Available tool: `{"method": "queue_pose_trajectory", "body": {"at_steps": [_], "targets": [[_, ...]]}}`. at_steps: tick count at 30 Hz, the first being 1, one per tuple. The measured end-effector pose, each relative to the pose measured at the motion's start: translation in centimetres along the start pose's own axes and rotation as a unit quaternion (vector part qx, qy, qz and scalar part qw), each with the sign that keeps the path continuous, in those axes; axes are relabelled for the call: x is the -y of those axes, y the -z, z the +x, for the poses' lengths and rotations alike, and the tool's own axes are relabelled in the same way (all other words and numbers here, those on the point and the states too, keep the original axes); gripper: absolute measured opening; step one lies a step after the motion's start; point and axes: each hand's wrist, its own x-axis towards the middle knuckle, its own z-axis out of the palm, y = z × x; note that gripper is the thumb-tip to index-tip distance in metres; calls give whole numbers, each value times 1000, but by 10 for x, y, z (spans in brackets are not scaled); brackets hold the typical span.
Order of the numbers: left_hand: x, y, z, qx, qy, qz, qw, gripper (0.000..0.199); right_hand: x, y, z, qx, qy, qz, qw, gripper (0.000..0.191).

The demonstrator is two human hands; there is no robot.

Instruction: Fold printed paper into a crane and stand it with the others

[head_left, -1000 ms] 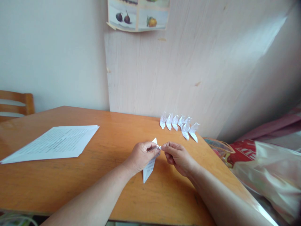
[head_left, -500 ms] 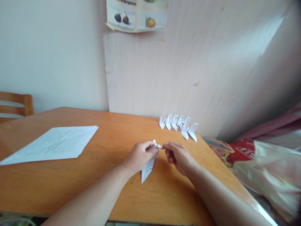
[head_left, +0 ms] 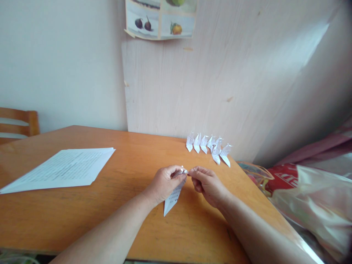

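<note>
Between my hands, above the table, is a folded piece of printed white paper [head_left: 173, 198], with a long pointed end hanging down toward me. My left hand [head_left: 166, 183] pinches its upper part between thumb and fingers, which cover much of the folds. With thumb and forefinger my right hand [head_left: 205, 183] pinches a small narrow tip on the paper's right side. Several folded paper cranes [head_left: 204, 143] stand in a row near the back right edge of the table.
A stack of printed sheets [head_left: 71, 167] lies on the left of the wooden table [head_left: 123, 227]. Bags, one red and white [head_left: 283, 178], sit beyond the right edge. A wooden chair [head_left: 33, 123] stands at the far left. A fruit picture [head_left: 161, 22] hangs on the wall.
My right fingertips have come slightly closer to my left hand at the paper's small tip. The hanging pointed end has swung slightly. The row of cranes and the sheets stay put.
</note>
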Motion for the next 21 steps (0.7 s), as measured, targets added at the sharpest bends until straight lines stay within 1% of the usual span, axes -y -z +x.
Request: {"method": "queue_pose_trajectory", "body": {"at_steps": [5, 11, 21], "targets": [[1, -1, 0, 8, -4, -28, 1000, 30, 0, -1, 0, -3, 2, -10, 1000, 27], [5, 0, 1, 8, -8, -19, 1000, 24, -3, 0, 1, 5, 6, -15, 1000, 26], [4, -1, 1, 3, -3, -21, 1000, 25, -3, -2, -1, 18, 15, -22, 999, 29]]}}
